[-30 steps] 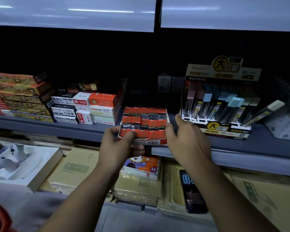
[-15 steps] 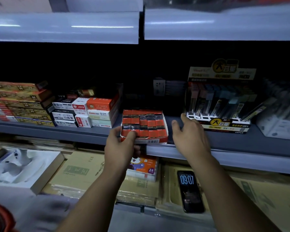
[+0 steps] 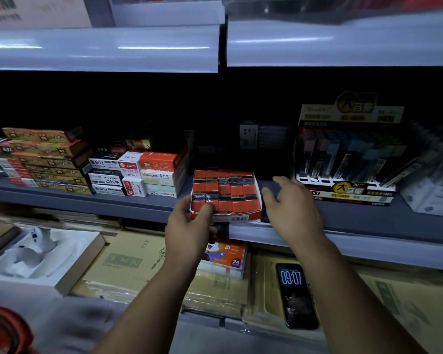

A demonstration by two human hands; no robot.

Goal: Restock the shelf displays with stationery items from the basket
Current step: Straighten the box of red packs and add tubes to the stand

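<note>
left grip (image 3: 189,229) pinches the near corner of the eraser box (image 3: 230,192); right grip (image 3: 294,213) open alongside; seems light, stiff card.

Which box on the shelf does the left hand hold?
The orange box in the middle: the left hand grips its front left corner. No hand touches the stacked boxes beside it or the yellow display.

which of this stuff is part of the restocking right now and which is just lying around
Job: orange display box, grey shelf under it, left hand gripping its front corner, right hand open beside it.
Lying about: phone reading 09:07, 24-colour pack, white moulded tray, all on the lower level.
</note>
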